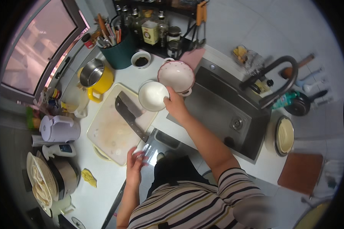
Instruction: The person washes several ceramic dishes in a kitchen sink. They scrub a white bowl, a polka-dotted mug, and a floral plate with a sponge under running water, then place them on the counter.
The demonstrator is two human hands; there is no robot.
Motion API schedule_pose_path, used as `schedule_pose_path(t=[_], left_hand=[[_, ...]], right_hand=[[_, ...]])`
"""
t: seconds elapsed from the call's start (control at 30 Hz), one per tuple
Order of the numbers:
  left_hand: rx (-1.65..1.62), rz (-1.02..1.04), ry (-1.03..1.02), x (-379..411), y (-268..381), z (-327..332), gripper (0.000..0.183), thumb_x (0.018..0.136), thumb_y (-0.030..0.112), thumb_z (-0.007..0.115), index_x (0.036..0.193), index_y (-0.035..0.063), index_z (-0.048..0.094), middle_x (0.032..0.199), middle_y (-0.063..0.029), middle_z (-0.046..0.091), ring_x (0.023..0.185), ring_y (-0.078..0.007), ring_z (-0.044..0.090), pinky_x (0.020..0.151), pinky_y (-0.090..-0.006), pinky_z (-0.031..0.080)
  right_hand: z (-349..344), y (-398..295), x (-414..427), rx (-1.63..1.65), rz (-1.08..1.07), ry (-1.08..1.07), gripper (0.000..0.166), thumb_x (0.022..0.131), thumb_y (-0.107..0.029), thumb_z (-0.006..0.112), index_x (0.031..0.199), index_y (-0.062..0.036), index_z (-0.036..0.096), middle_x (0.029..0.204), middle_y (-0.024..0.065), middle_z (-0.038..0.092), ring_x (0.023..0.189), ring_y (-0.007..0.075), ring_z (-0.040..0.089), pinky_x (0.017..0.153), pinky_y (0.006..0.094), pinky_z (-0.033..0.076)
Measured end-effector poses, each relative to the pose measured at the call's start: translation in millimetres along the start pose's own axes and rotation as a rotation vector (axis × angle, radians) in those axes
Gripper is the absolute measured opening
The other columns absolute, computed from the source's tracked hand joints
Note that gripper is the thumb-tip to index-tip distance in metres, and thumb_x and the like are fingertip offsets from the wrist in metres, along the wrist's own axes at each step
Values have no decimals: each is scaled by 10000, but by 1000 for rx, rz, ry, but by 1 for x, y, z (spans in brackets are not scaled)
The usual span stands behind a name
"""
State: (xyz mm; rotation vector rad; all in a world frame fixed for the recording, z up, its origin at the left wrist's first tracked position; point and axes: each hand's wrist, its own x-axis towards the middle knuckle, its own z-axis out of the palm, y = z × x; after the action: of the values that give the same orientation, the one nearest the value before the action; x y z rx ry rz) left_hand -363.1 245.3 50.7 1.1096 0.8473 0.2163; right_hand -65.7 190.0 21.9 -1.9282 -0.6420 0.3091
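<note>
My right hand (176,104) grips the rim of a white bowl (152,96), thumb at its edge. This bowl is close beside a red-rimmed white dish (176,76) with two handles. Nearer my body, my left hand (135,167) has a blurred piece of clear plastic (149,153) at its fingers; its exact shape is hard to tell. A cutting board (111,128) lies on the counter to the left. On it rests a cleaver (129,113) with a black handle pointing towards my left hand.
A steel sink (218,114) with a dark curved faucet (292,65) is at the right. Behind the board stand a yellow pot (101,77), a small bowl of dark contents (141,60) and a green utensil holder (119,54). A lilac kettle (61,128) and yellow cloth (89,177) are left.
</note>
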Motion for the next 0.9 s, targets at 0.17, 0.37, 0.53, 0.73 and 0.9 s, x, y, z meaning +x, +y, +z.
schedule_pose_path(t=[0.17, 0.37, 0.53, 0.73, 0.9], left_hand=[[-267, 75, -348, 56, 37, 79, 747, 922, 241, 535, 1476, 242, 34, 1372, -171, 340, 1188, -303, 450, 896, -425, 484], [-196, -106, -447, 88, 16, 156, 638, 877, 158, 509, 1426, 188, 186, 1314, -136, 416, 1136, -260, 525, 834, -392, 529], [-172, -244, -527, 87, 6, 219, 559, 853, 138, 467, 1373, 144, 263, 1308, -147, 430, 1125, -318, 543, 784, -424, 558], [-155, -313, -695, 79, 0, 319, 528, 870, 169, 459, 1364, 120, 278, 1310, -150, 427, 1112, -328, 549, 813, -442, 547], [-82, -344, -663, 85, -3, 358, 519, 899, 197, 445, 1376, 97, 266, 1303, -151, 437, 1106, -306, 556, 815, -431, 543]], right_hand=[[-36, 13, -68, 49, 197, 16, 434, 841, -114, 539, 1268, -75, 471, 744, 118, 613, 583, 176, 580, 569, 335, 475], [-111, 1, -122, 320, 621, -4, 458, 851, -185, 560, 1275, -44, 460, 751, 143, 640, 589, 216, 616, 594, 393, 489], [-225, 130, -111, -335, 145, 353, 454, 887, -242, 560, 1278, -37, 456, 961, 170, 591, 880, 261, 564, 755, 373, 473], [-364, 310, -41, -35, 198, 753, 384, 923, -233, 511, 1161, 68, 492, 1073, 292, 571, 1026, 432, 540, 855, 471, 446], [-375, 264, -3, -624, 236, 459, 272, 915, -167, 510, 1066, 58, 530, 851, 279, 617, 851, 447, 591, 736, 497, 477]])
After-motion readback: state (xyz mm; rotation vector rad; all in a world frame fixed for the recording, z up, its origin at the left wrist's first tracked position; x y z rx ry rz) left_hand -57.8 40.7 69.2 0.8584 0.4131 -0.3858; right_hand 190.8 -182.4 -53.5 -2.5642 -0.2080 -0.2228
